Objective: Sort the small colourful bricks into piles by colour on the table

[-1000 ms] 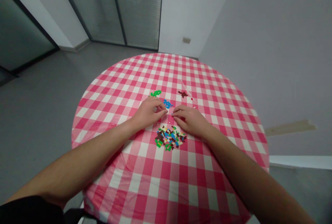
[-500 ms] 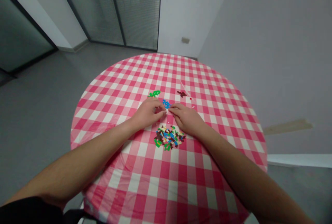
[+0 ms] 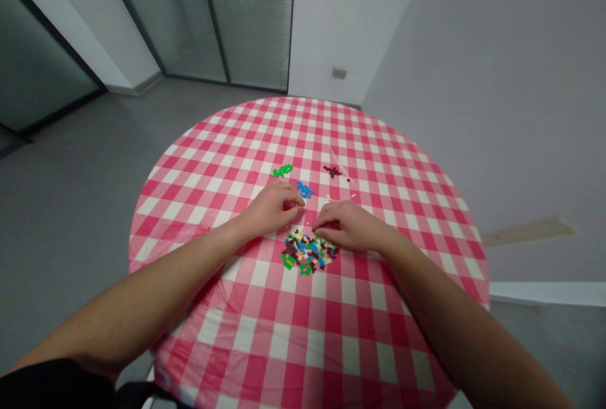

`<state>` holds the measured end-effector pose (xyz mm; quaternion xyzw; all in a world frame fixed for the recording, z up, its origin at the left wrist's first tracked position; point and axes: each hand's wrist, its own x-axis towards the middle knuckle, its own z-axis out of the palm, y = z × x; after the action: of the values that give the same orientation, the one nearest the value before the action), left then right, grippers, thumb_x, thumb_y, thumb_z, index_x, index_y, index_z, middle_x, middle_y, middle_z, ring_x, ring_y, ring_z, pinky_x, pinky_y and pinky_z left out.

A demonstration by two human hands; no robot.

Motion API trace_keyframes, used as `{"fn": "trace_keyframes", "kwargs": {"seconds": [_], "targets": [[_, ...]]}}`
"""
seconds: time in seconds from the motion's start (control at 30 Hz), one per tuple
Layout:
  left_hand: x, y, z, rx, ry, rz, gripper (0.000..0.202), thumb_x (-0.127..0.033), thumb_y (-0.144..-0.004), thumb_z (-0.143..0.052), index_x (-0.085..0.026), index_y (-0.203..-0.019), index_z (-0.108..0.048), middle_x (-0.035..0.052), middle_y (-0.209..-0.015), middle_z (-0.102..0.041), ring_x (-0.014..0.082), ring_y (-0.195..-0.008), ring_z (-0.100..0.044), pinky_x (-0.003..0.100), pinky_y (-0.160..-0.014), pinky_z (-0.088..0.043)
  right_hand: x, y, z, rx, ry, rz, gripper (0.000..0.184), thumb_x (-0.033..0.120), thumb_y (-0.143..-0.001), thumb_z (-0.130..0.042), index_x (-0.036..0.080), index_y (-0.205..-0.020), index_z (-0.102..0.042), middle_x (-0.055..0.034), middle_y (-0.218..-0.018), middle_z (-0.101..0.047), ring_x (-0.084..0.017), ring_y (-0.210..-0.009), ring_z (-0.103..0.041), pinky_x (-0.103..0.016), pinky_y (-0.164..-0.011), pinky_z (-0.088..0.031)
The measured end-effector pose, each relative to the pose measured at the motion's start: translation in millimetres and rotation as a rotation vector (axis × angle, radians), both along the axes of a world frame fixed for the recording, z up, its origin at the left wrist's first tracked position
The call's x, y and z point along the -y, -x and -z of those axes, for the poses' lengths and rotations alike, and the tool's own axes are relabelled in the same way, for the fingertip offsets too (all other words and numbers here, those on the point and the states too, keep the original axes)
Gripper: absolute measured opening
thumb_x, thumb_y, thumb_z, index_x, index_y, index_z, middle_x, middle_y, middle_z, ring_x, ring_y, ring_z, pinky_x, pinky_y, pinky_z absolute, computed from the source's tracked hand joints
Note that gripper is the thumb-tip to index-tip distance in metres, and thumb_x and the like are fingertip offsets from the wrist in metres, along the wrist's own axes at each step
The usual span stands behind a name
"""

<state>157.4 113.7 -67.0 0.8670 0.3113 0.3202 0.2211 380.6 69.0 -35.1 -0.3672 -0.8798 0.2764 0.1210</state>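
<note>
The left hand (image 3: 272, 208) rested curled near the centre of the gingham-covered round desk (image 3: 307, 333), fingertips drawn together; whether it held an item could not be determined. The right hand (image 3: 348, 227) lay curved at the upper edge of the mixed pile of small plastic bricks (image 3: 310, 252), its grip likewise indeterminate. Separate clusters of green bricks (image 3: 283, 171), blue bricks (image 3: 305, 190) and brown bricks (image 3: 332, 171) lay beyond the hands.

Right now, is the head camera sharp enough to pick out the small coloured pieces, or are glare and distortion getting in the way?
In the head view, the light is soft and even, with no strong glare on the checked tablecloth; the wide lens makes the walls and glass-partition frames lean; the pile of small plastic bricks shows its colours clearly, though single pieces look slightly soft.
</note>
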Motion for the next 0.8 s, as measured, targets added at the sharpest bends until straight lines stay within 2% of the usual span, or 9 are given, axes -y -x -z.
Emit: {"fn": "trace_keyframes", "kwargs": {"seconds": [0.3, 0.6, 0.7, 0.8], "targets": [[1.9, -1.5, 1.4, 0.013, 0.025, 0.049, 0.013, -0.012, -0.080, -0.062, -0.020, -0.079, -0.072, 0.0037, -0.082, -0.072, 0.0198, -0.083, -0.063, 0.039, -0.083, -0.048, 1.2, -0.6, -1.8, 0.057, 0.008, -0.019, 0.017, 0.013, -0.082, -0.061, 0.020, -0.086, -0.076, -0.0040, -0.086, -0.073, -0.015, -0.077, -0.065, -0.027, -0.073, -0.048], [5.1, -2.7, -2.9, -0.007, 0.022, 0.094, 0.014, -0.010, -0.081, -0.062, -0.018, -0.082, -0.074, 0.0036, -0.084, -0.072, 0.0175, -0.082, -0.063, 0.035, -0.084, -0.045, 5.1, 2.6, -2.1, 0.032, 0.044, 0.023, 0.013, 0.009, -0.072, -0.062, 0.016, -0.077, -0.071, -0.0029, -0.077, -0.070, -0.014, -0.070, -0.061, -0.025, -0.067, -0.044], [5.0, -2.5, -2.4, -0.002, 0.000, 0.104, 0.014, -0.011, -0.081, -0.062, -0.018, -0.082, -0.073, 0.0032, -0.083, -0.071, 0.0170, -0.082, -0.063, 0.035, -0.084, -0.045, 3.0, 1.2, -1.0, -0.047, 0.046, 0.042, 0.011, 0.010, -0.075, -0.062, 0.016, -0.077, -0.071, -0.0033, -0.077, -0.070, -0.014, -0.070, -0.061, -0.025, -0.067, -0.044], [6.0, -2.7, -3.4, -0.010, 0.001, 0.130, 0.012, -0.012, -0.083, -0.063, -0.019, -0.082, -0.073, 0.0021, -0.082, -0.070, 0.0162, -0.081, -0.062, 0.033, -0.082, -0.044, -0.6, -1.6, 0.7, -0.139, 0.055, 0.100, 0.010, 0.019, -0.082, -0.061, 0.016, -0.080, -0.071, -0.0038, -0.077, -0.069, -0.014, -0.071, -0.061, -0.026, -0.068, -0.045]]}}
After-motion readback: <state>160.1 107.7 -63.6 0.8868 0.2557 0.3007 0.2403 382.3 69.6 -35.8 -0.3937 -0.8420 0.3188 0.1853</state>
